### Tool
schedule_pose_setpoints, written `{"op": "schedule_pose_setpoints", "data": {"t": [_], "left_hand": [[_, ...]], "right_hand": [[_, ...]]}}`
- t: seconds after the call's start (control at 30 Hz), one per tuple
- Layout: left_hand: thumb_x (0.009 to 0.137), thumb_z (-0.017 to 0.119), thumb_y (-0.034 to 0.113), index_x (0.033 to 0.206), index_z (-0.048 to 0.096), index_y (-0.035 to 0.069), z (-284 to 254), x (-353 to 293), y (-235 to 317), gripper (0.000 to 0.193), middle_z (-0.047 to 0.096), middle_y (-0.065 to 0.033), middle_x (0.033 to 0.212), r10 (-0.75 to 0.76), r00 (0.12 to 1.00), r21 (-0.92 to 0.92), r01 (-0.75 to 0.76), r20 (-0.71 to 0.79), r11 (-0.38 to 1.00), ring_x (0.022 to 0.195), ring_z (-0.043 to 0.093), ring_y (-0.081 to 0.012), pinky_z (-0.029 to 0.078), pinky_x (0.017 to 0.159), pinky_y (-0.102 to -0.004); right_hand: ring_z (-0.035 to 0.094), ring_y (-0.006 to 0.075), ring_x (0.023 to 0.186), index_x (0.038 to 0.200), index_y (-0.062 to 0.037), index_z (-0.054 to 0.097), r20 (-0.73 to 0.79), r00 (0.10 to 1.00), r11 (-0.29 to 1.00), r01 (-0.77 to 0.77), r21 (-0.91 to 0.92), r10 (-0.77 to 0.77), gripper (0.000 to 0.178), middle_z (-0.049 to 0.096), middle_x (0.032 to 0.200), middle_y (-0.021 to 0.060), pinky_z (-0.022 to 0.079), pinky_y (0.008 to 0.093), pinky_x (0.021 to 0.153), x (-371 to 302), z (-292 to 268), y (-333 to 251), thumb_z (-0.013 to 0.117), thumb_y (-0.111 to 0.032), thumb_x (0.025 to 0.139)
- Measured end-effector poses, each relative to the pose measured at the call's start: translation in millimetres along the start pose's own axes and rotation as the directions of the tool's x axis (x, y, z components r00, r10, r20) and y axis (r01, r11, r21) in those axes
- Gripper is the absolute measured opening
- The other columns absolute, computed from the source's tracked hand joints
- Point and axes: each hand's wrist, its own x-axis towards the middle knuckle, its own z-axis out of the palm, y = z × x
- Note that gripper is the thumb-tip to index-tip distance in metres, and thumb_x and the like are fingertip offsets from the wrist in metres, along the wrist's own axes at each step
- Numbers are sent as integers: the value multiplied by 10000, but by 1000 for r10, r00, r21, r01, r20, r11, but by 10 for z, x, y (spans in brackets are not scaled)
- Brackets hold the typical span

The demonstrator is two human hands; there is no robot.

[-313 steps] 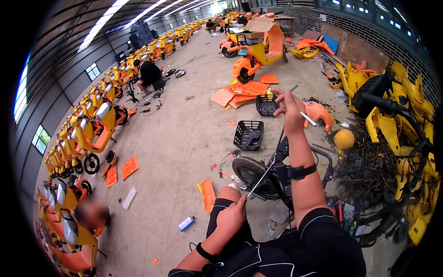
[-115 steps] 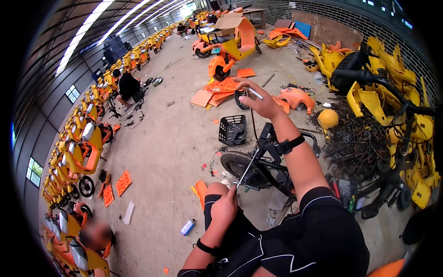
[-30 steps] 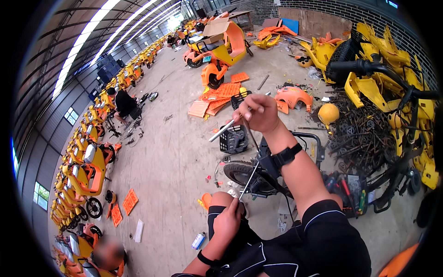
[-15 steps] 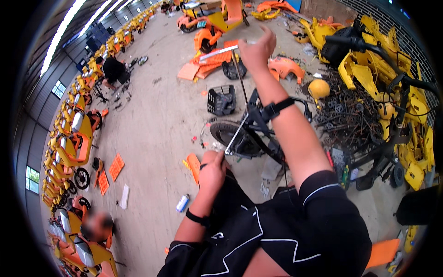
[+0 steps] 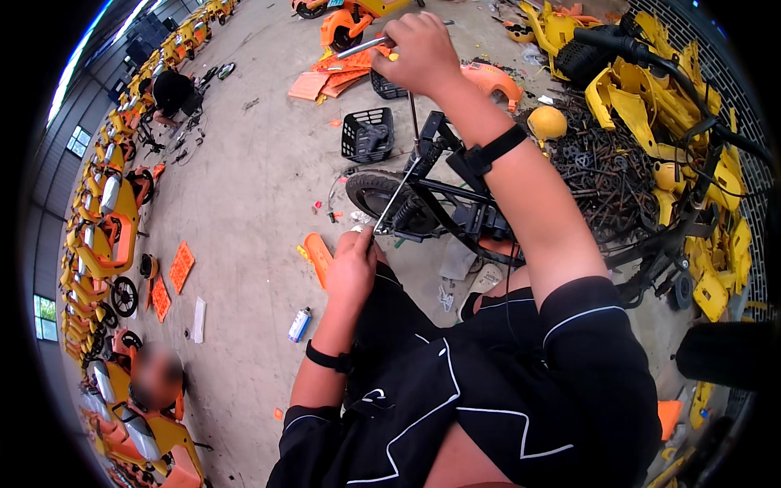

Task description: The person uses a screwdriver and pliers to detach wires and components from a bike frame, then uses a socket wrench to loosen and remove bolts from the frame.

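Observation:
My right hand (image 5: 421, 55) is raised at the top middle, closed round the metal crossbar of a T-handle wrench (image 5: 364, 47). The wrench's dark shaft runs down to a stripped black scooter frame (image 5: 442, 213) with a rear wheel (image 5: 368, 193). Lower and to the left, my left hand (image 5: 350, 268) is closed on the near end of a slim silver wrench (image 5: 396, 195). That tool slants up to the frame, where its far end meets the foot of the T-handle's shaft. The exact fastener there is too small to make out.
Past the wheel lies a black basket (image 5: 367, 135), with orange panels (image 5: 329, 80) beyond. A heap of dark metal parts (image 5: 606, 159) and yellow body panels (image 5: 634, 98) fill the right. A spray can (image 5: 299, 324) stands left of my left arm. Yellow scooters (image 5: 110, 215) line the left.
My right hand's fingers, partly stretched before, are now wrapped round the T-handle, whose crossbar has turned. My left hand still holds the silver wrench at the frame. The whole view has shifted.

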Motion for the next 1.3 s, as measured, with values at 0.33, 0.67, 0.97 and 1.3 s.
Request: {"op": "schedule_pose_setpoints", "data": {"t": [0.33,0.67,0.97,1.3], "left_hand": [[1001,611,266,1339,634,200,-7,45,27,346,714,-146,845,41,999,106,-41,-2,994,731,702,-368,563,621,-480],[979,661,198,1312,643,191,31,87,165,333,691,-156,830,-62,996,117,54,69,992,692,683,-391,549,577,-469],[951,671,230,1348,650,229,112,-39,23,398,638,-101,728,76,995,162,-64,-72,985,575,664,-301,524,507,-425],[981,601,246,1377,601,199,-13,-5,40,399,665,-142,762,113,993,130,-106,-43,986,585,667,-331,516,500,-452]], "right_hand": [[531,346,799,680,-107,484,-280,958,980,-11,198,67,233,513,725,91,426,486,835,31,136,-143,714,-139,692],[498,323,710,600,-101,495,-398,911,954,12,301,114,221,491,624,76,399,430,721,-72,399,91,711,-53,609],[457,291,746,716,-86,472,-257,958,861,24,507,125,329,471,727,71,425,408,810,-86,367,234,795,-29,742],[602,358,1058,772,-59,523,-369,889,918,-123,377,271,251,633,943,105,443,499,968,-36,306,-98,773,-61,790]]}}
